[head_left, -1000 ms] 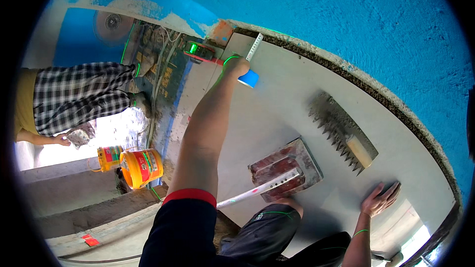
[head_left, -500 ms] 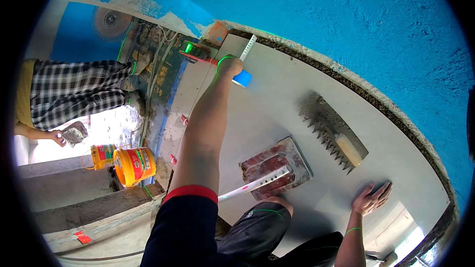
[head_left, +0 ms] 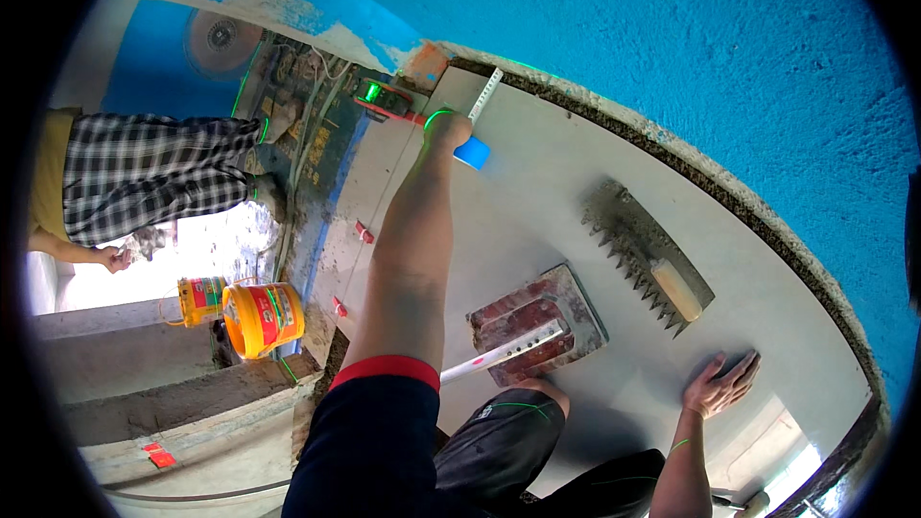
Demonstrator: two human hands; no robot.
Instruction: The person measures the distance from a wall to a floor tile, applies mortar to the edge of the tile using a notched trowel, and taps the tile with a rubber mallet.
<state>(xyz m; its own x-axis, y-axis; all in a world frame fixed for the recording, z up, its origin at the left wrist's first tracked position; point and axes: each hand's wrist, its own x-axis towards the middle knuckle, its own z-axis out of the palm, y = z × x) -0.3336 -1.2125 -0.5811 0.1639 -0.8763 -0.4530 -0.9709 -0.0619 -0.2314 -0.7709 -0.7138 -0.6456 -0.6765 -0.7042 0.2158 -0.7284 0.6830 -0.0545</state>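
Right hand (head_left: 720,386): 4 o'clock, flat on grey tile (head_left: 523,197), fingers spread.
Notched trowel (head_left: 630,222): 3 o'clock, lying on the tile.
Left hand (head_left: 449,130): 12 o'clock, fist closed around measuring strip.
Measuring strip (head_left: 486,96): white, slanting toward 1 o'clock.
Blue wall (head_left: 614,19): 1 o'clock.

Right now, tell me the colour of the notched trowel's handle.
Light tan; the notched trowel's handle shows best in the head view.
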